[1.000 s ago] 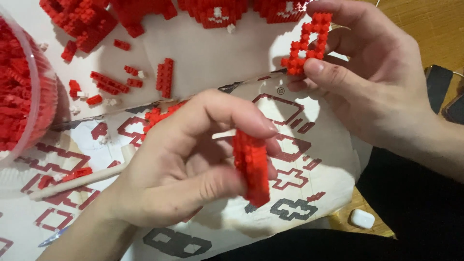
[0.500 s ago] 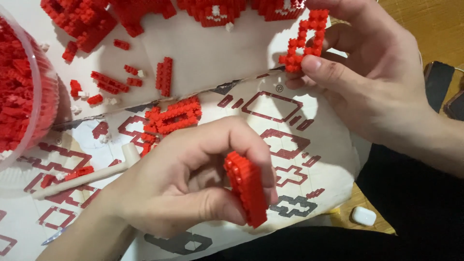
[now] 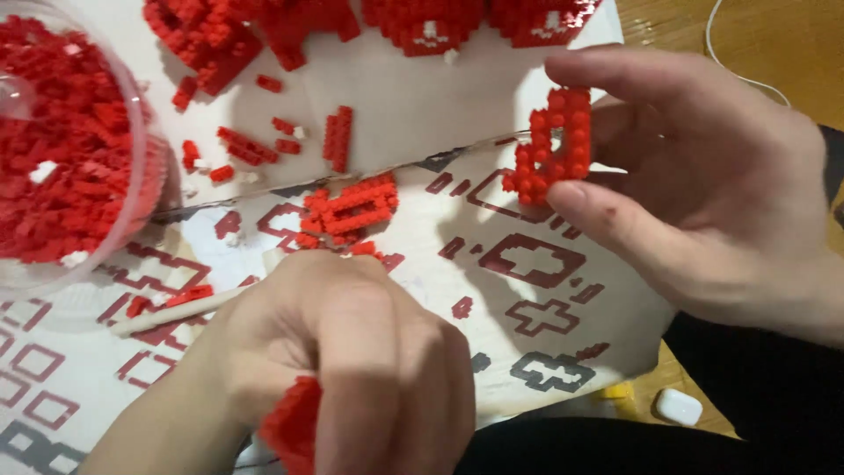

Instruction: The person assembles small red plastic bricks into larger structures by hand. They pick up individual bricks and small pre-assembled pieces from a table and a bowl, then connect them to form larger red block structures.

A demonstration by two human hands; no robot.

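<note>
The right hand (image 3: 703, 185) pinches a small red brick piece (image 3: 554, 145) between thumb and fingertips, up at two o'clock over the printed sheet (image 3: 545, 290). At six o'clock the left hand (image 3: 352, 361) is curled shut around a red brick block (image 3: 294, 427), which shows only below its knuckles. Loose red bricks (image 3: 347, 211) lie on the sheet at eleven o'clock, a clear bowl (image 3: 145, 189) of red bricks sits at nine o'clock, and larger red builds (image 3: 422, 18) line the top edge.
</note>
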